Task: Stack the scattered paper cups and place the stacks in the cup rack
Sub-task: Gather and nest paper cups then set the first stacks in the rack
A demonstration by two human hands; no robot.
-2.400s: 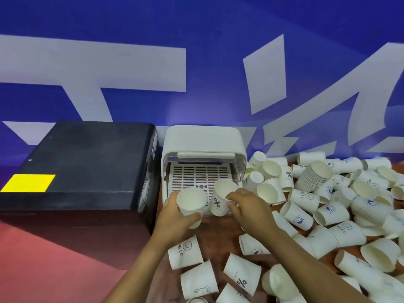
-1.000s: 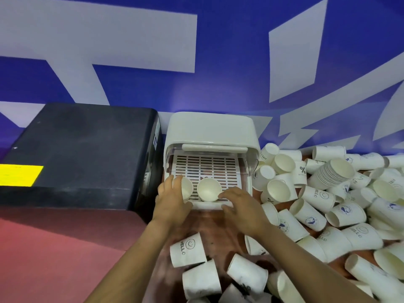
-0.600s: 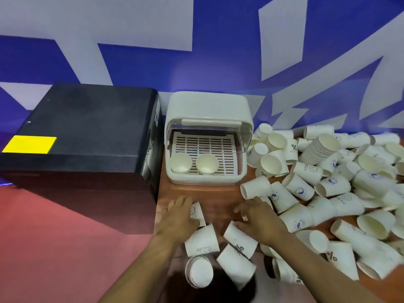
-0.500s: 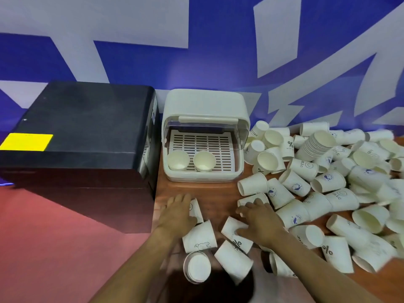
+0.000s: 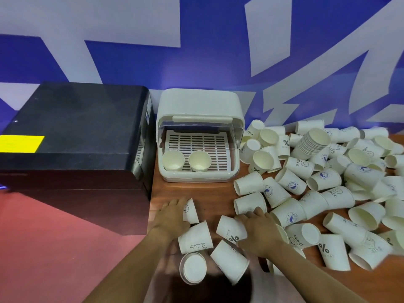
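The cup rack (image 5: 199, 110), a white plastic box with its clear front cover raised and a slotted tray floor, stands at frame centre against the wall; two white paper cups (image 5: 173, 160) (image 5: 199, 160) stand upright, mouths up, side by side at the front left of its tray. Scattered paper cups (image 5: 290, 182), white with blue and black prints, lie mostly on their sides across the right half of the frame and at lower centre. One nested stack (image 5: 311, 144) lies tilted in the upper right of the pile, mouth toward the camera.
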